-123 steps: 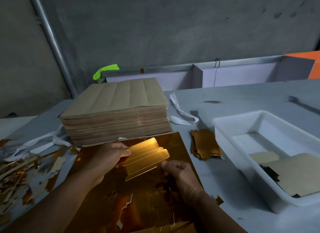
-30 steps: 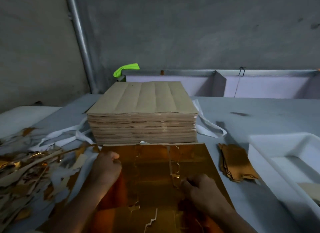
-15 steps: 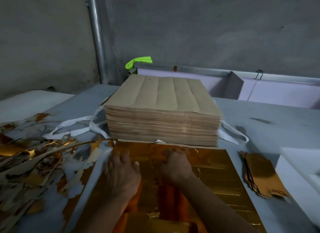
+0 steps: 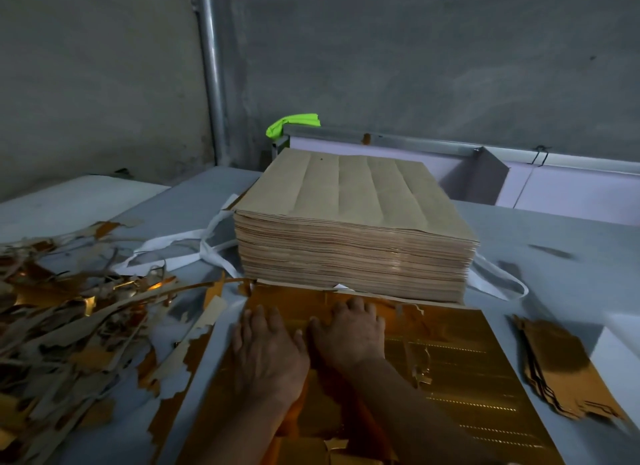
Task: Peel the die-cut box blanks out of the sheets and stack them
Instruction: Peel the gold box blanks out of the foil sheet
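Observation:
A shiny gold die-cut sheet (image 4: 460, 371) lies flat on the grey table in front of me. My left hand (image 4: 268, 353) and my right hand (image 4: 349, 333) rest side by side, palms down, on its far left part, fingers spread toward the far edge. Whether the fingertips pinch any foil is hidden. Just behind the sheet stands a thick stack of brown-backed sheets (image 4: 353, 229). A small pile of peeled gold blanks (image 4: 561, 371) lies to the right of the sheet.
Gold and brown offcut scraps (image 4: 65, 326) are heaped on the left. White straps (image 4: 180, 246) trail from under the tall stack. A white tray corner (image 4: 620, 343) shows at the right edge. A grey wall with a metal pipe (image 4: 211, 69) stands behind.
My view has swung left. Both hands slid toward the sheet's far left corner and now lie close together; 4 s ago they held a peeled gold blank, which is gone from them.

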Motion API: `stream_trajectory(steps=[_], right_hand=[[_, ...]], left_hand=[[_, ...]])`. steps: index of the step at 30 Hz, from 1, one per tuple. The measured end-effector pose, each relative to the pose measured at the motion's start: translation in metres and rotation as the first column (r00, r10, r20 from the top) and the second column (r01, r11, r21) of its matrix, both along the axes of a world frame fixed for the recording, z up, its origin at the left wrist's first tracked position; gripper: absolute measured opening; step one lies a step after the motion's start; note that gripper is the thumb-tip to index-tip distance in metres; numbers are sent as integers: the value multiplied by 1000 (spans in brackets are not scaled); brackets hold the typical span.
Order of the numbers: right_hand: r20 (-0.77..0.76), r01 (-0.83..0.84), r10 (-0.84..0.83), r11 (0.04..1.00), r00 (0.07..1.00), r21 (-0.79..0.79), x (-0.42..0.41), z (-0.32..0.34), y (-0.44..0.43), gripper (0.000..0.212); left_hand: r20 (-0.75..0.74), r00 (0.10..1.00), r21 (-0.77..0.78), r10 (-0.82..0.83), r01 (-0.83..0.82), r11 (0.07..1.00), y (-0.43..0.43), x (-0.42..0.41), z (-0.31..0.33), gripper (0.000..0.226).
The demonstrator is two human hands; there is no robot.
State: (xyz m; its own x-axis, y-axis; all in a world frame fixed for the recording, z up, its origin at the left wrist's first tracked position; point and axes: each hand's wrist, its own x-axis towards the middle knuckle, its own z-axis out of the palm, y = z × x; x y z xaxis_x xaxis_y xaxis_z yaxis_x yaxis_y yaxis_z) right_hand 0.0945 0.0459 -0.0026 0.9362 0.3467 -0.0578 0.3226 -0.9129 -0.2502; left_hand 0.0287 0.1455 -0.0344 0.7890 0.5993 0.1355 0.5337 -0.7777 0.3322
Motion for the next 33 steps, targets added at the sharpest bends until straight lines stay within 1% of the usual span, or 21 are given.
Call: stream_trajectory(steps=[3,9,11,14,16,19,21,23,25,26,27,28,30,32,33], right_hand=[[-29,27,-25,997,999,66,3,2,4,60],[-105,92,-74,980,992,179,11,5,8,42],[-144,140,-105,957,984,253,13,5,10,35],[-204,192,-117,895,972,403,14,6,14,26],[-218,216,-121,846,968,488,15,5,17,19],[-235,252,-134,760,963,599,16,2,18,3],[-245,275,-145,699,959,660,18,1,18,8],[-293,327,-157,597,943,732,21,2,19,11],[-389,407,-142,473,910,781,21,4,20,4],[-441,448,-121,426,889,786,22,4,20,8],[-486,479,-94,405,869,779,22,5,21,14],[-507,488,-76,425,858,762,23,5,21,18],[-490,446,-67,531,869,720,25,5,21,19],[-426,367,-64,633,903,682,26,4,20,10],[-388,326,-60,668,920,669,26,3,19,7]], left_hand=[[15,1000,-13,-2,3,1000,1,-1,-1,69],[57,998,-24,4,-2,1000,1,-1,-1,70],[70,998,-19,5,-4,1000,1,-1,-1,71],[77,997,-13,9,-8,1000,2,-1,-2,71],[80,997,-9,14,-13,1000,2,0,-2,71],[79,997,-8,10,-10,1000,2,1,-3,71],[81,997,-10,10,-9,1000,2,1,-4,71],[98,995,-2,12,-12,1000,2,1,-5,70],[115,993,3,14,-14,1000,2,1,-5,69],[121,993,4,13,-14,1000,3,1,-6,69],[126,992,5,13,-13,1000,3,1,-6,69],[132,991,6,12,-13,1000,3,1,-6,69],[141,990,8,13,-14,1000,3,1,-7,68],[144,989,15,16,-18,1000,3,1,-7,70],[141,990,25,20,-24,999,3,1,-7,71]])
